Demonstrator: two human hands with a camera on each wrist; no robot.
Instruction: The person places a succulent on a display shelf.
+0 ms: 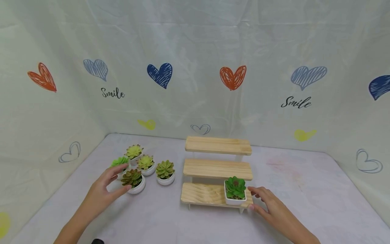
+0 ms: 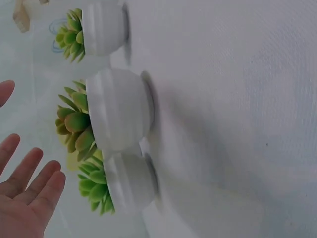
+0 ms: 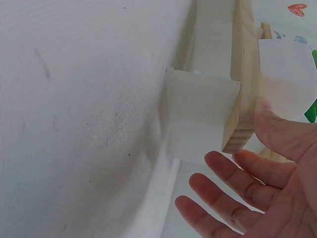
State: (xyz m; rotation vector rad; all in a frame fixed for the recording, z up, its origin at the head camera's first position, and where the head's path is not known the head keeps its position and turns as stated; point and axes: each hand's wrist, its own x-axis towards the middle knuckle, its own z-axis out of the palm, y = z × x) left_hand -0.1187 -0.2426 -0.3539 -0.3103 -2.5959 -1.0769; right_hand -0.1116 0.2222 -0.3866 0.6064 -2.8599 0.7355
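Observation:
My left hand [image 1: 102, 191] hovers at a reddish-green succulent [image 1: 132, 177] in a round white pot, thumb and fingers spread apart. In the left wrist view, a gap shows between the fingers [image 2: 37, 186] and that plant's white pot [image 2: 119, 110]. My right hand [image 1: 274, 210] is beside the right end of the lowest board of a three-tier wooden stand [image 1: 202, 194]. Its thumb [image 3: 270, 126] lies at the board's end in the right wrist view, and its other fingers are loosely extended. A dark green succulent [image 1: 235, 188] in a square white pot stands on that board, near the right hand.
Around the left hand stand a bright green succulent [image 1: 120, 161], two yellow-green ones, the front one [image 1: 145, 162] nearer, and another green succulent [image 1: 165, 170] toward the stand. A white curtain [image 1: 195, 40] with printed hearts hangs behind the table [image 1: 152, 220]. A small black object [image 1: 98, 241] shows at the bottom edge.

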